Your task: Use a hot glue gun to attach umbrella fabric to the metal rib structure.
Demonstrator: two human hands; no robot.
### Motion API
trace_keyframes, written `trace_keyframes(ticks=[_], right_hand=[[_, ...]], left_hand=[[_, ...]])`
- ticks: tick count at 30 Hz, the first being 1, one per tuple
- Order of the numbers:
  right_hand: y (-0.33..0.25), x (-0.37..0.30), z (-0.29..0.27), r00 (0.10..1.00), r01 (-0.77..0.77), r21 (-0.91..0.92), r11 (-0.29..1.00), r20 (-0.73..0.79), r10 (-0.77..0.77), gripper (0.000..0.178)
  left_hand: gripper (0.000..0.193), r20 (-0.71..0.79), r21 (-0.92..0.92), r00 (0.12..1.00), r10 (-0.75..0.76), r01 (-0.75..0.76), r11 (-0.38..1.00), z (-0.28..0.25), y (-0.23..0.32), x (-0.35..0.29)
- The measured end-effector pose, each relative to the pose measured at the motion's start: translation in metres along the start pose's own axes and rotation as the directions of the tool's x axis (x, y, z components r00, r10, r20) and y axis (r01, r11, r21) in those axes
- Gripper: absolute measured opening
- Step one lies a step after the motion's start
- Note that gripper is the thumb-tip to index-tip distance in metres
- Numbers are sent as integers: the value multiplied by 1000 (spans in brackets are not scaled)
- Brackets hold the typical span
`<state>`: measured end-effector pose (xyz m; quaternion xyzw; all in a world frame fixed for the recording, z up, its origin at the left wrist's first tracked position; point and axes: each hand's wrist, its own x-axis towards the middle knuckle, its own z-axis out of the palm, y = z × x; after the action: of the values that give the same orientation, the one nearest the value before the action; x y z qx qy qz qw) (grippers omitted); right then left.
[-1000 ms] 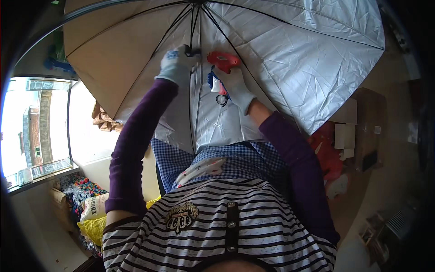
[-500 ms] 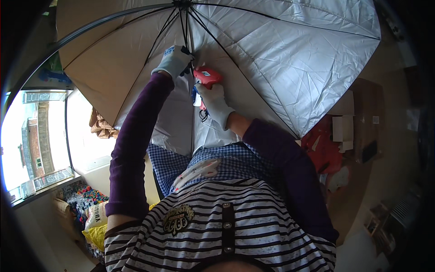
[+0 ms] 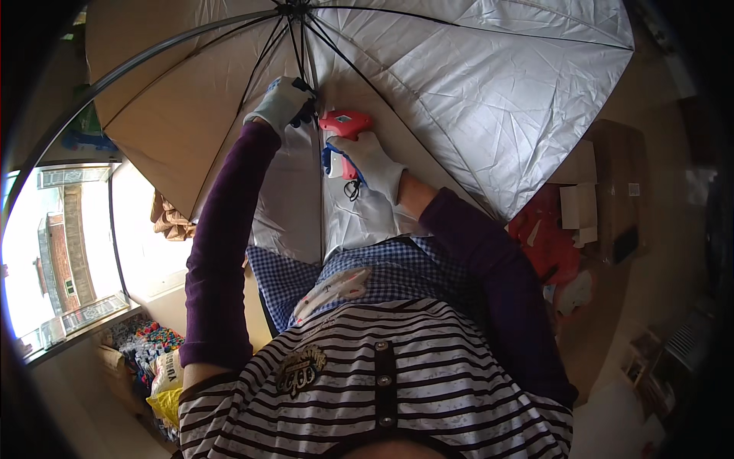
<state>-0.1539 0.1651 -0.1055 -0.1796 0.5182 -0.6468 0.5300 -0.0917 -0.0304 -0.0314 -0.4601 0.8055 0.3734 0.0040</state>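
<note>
A large open umbrella (image 3: 474, 99) with a silver lining and black ribs fills the top of the view. My left hand (image 3: 281, 103), in a white glove, grips one of the black ribs close to the hub. My right hand (image 3: 371, 164), also gloved, is closed around a red gun-shaped tool (image 3: 344, 126), whose tip rests against the lining beside that rib. Both purple sleeves reach up from my striped shirt and checked apron.
A bright window (image 3: 53, 252) lies at the left. Colourful packages (image 3: 153, 359) sit low at the left. Cardboard boxes (image 3: 604, 191) and red bags (image 3: 547, 245) stand at the right on the floor.
The umbrella and both hands have shifted left in the view. My right hand has brought the red tool closer to my left hand along the rib.
</note>
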Motion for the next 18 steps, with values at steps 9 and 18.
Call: trace_keyframes(ticks=[9,18], right_hand=[[12,37,-35,917,-265,281,922,369,151,26],[-18,21,2,939,-257,316,913,306,158,21]], left_hand=[[20,197,-186,980,-4,41,982,-13,21,-10],[19,155,6,988,-2,1,1000,-28,34,-18]])
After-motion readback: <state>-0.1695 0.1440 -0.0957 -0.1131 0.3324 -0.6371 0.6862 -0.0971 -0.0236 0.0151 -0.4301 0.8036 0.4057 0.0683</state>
